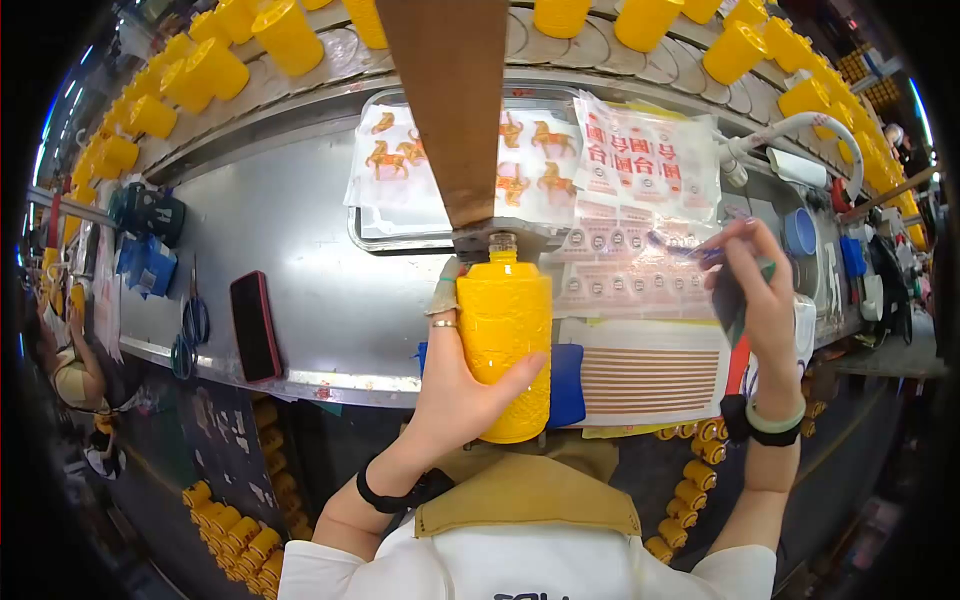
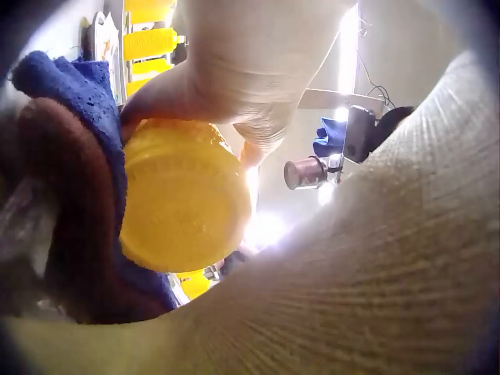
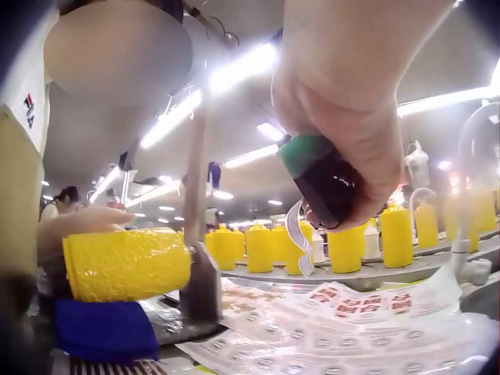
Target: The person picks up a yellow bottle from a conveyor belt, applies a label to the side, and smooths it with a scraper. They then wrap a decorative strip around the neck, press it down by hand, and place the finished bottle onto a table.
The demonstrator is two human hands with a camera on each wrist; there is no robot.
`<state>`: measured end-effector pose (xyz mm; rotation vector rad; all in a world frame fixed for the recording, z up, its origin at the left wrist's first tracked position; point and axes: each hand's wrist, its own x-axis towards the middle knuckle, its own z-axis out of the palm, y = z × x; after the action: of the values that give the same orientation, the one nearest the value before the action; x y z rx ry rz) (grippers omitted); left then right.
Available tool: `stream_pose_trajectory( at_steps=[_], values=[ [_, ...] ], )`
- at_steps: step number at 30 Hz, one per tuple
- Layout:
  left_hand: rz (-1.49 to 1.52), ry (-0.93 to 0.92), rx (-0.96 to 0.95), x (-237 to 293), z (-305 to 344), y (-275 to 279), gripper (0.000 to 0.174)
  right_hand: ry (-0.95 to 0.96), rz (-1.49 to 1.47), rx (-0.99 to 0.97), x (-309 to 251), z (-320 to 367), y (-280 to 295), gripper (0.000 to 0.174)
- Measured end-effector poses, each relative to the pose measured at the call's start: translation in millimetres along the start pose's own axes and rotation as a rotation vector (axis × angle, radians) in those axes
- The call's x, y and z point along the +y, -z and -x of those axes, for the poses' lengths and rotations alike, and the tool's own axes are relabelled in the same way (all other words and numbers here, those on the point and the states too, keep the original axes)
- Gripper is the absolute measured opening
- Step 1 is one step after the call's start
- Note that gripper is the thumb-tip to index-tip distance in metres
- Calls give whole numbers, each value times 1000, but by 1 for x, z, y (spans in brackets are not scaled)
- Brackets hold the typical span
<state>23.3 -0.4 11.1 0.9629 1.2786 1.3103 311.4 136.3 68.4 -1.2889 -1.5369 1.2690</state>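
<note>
My left hand (image 1: 460, 392) grips a glossy yellow bottle (image 1: 508, 350), thumb across its upper side. The bottle's clear neck points away from me, right at the bracket of a brown post (image 1: 450, 120). In the left wrist view the round base of the bottle (image 2: 183, 207) faces the camera, with a blue cloth (image 2: 86, 117) beside it. My right hand (image 1: 762, 275) holds a dark flat scraper with a green end (image 3: 324, 176). A thin curled pale strip (image 3: 300, 238) hangs from the fingertips. Below this hand lies a sheet of small round-marked decals (image 1: 630, 262).
Horse-print sheets (image 1: 545, 150) lie in a metal tray behind the post, red-character sheets (image 1: 640, 165) to its right. A brown-striped sheet (image 1: 650, 375) lies nearer me. Phone (image 1: 256, 326) and scissors (image 1: 192, 325) sit left. A conveyor (image 1: 670, 70) carries yellow bottles behind; a blue cup (image 1: 799, 232) stands right.
</note>
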Motion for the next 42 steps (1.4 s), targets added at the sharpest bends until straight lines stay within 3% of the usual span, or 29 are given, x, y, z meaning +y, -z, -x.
stream_pose_trajectory(
  at_steps=[4, 6, 7, 9, 11, 13, 16, 20, 23, 25, 29, 34, 42],
  values=[
    [-3, 89, -73, -5, -3, 7, 97, -41, -162, -73, -17, 2, -43, 14],
    [-404, -93, 33, -8, -1, 0, 96, -52, -172, -123, -26, -1, -57, 14],
    [-402, -92, 41, -5, -2, -2, 96, -63, -183, -168, -31, -3, -63, 15],
    [-710, -322, 104, 5, -5, -6, 97, -77, -188, -198, -43, -6, -78, 17],
    [-638, -326, 79, -4, -7, -1, 97, -77, -294, -222, -51, -10, -91, 17],
    [-255, -143, 144, -15, -4, 0, 97, -59, -289, -264, -58, -12, -101, 17],
    [-256, -139, 158, -11, -5, -2, 97, -83, -579, -333, -61, -15, -117, 19],
    [-394, -146, 147, -1, -4, -1, 99, -276, -517, -374, -42, -31, -120, 19],
    [-571, -295, 192, -1, -3, -2, 89, -400, -470, -321, -35, -37, -116, 18],
    [-405, -321, 258, -8, -4, -4, 75, -407, -516, -333, -29, -39, -115, 18],
    [-534, -390, 193, -3, -9, 0, 74, -408, -490, -291, -35, -37, -120, 17],
    [-457, -432, 284, -14, -12, -5, 91, -358, -514, -332, -48, -36, -126, 16],
    [-408, -394, 336, -20, -7, -8, 90, -348, -571, -483, -49, -42, -131, 20]
  ],
)
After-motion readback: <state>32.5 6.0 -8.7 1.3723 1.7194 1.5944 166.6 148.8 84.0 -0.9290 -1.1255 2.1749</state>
